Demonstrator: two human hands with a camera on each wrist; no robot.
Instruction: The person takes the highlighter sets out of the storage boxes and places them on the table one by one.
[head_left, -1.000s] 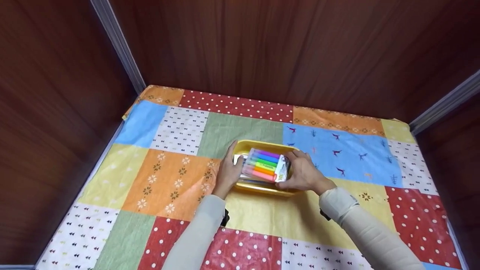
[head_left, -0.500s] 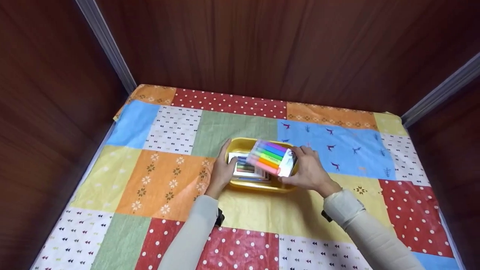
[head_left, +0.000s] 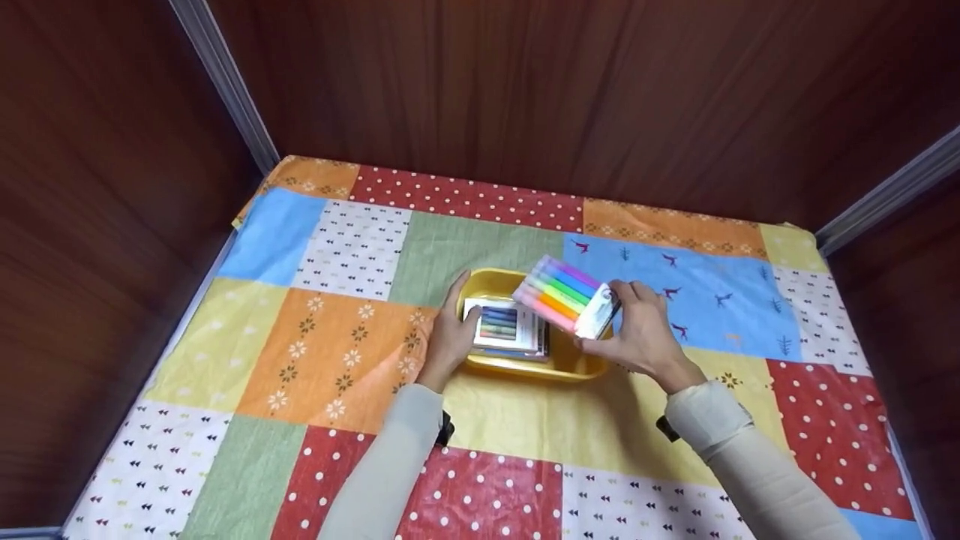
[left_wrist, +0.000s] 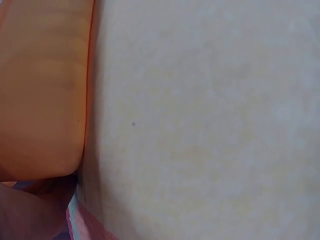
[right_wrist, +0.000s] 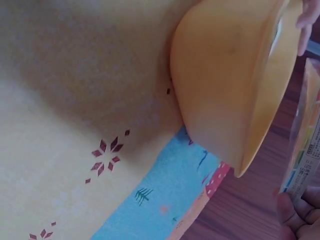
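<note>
My right hand [head_left: 641, 330] pinches the right end of a clear pack of highlighters [head_left: 562, 289], tilted above a yellow plastic bin [head_left: 540, 370]. The pack's printed edge shows beside the bin in the right wrist view. My left hand [head_left: 448, 337] grips the bin's left end, its thumb over the rim. Inside the bin, at the left, lies a flat white box [head_left: 510, 337] picturing coloured sticks, on top of another flat item that is mostly hidden. The left wrist view shows mainly the bin's outer wall [left_wrist: 45, 90] and part of that hand [left_wrist: 32, 212].
A patchwork-print cloth [head_left: 345, 352] covers the table. Dark wood panels [head_left: 450, 90] stand behind it and on both sides, with grey metal strips [head_left: 225, 82] at the corners.
The highlighter pack has risen out of the bin, moving right and away from me in my right hand, and has tilted. More of the white box shows. My left hand stays on the bin.
</note>
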